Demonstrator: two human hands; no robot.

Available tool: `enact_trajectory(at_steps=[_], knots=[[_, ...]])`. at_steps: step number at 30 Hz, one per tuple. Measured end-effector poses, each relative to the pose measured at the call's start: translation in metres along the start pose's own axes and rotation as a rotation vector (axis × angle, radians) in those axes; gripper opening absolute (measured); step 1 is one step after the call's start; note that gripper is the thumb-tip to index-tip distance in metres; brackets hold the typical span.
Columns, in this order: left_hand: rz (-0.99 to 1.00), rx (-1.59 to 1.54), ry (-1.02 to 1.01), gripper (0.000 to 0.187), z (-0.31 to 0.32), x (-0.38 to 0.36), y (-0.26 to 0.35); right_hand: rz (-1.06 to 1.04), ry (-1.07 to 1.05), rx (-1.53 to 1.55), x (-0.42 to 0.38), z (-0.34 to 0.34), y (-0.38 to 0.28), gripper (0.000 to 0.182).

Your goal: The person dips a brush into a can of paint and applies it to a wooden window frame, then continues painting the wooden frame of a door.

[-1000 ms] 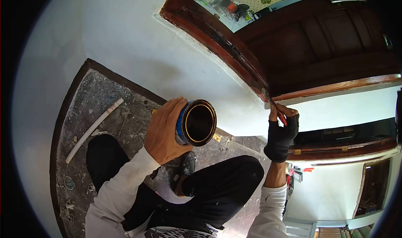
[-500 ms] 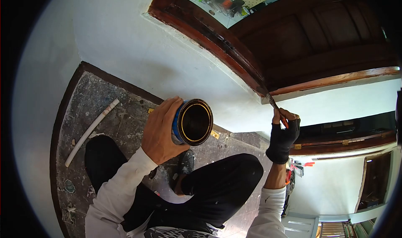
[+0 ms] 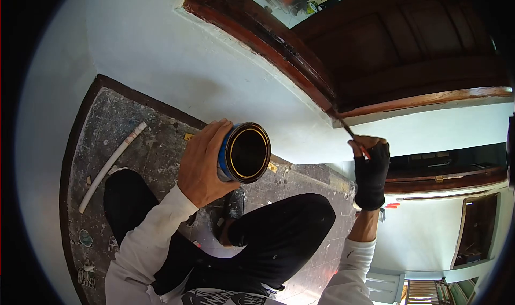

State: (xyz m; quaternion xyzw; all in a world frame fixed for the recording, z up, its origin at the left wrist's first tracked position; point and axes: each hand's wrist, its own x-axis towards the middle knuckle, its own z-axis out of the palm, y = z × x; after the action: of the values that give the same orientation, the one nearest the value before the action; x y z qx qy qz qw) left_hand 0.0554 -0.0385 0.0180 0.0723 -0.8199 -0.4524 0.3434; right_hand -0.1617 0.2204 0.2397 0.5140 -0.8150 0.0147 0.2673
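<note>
My bare left hand (image 3: 203,165) is wrapped round a blue paint can (image 3: 248,123), whose open mouth faces me with a dark inside and a yellow ring at the rim. In a black fingerless glove, my right hand (image 3: 370,163) grips a paintbrush (image 3: 347,126) by its reddish handle. The brush tip meets the lower corner of the brown wooden frame (image 3: 316,97), beside the dark panelled door (image 3: 397,47). Fine bristle detail is too small to make out.
A white wall (image 3: 177,74) runs under the frame. On the paint-spotted floor (image 3: 161,138) lies a pale tube (image 3: 111,165). My bent knees (image 3: 306,214) are below the can. Several items sit on a counter (image 3: 268,4) beyond the frame.
My right hand has shifted slightly right and down with the paintbrush, its tip staying by the frame's corner. The paint can has moved slightly up and left in view, as has the floor.
</note>
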Motion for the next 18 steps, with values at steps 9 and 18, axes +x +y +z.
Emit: enact_trajectory(at_steps=[9,18], knots=[[0.002,0.01,0.005,0.124,0.0,0.0,-0.001,-0.051,-0.064,-0.077,0.014,-0.002,0.005,0.024],[0.004,0.001,0.027,0.123,-0.003,0.0,-0.003,-0.115,-0.009,-0.042,0.03,0.004,-0.013,0.024]])
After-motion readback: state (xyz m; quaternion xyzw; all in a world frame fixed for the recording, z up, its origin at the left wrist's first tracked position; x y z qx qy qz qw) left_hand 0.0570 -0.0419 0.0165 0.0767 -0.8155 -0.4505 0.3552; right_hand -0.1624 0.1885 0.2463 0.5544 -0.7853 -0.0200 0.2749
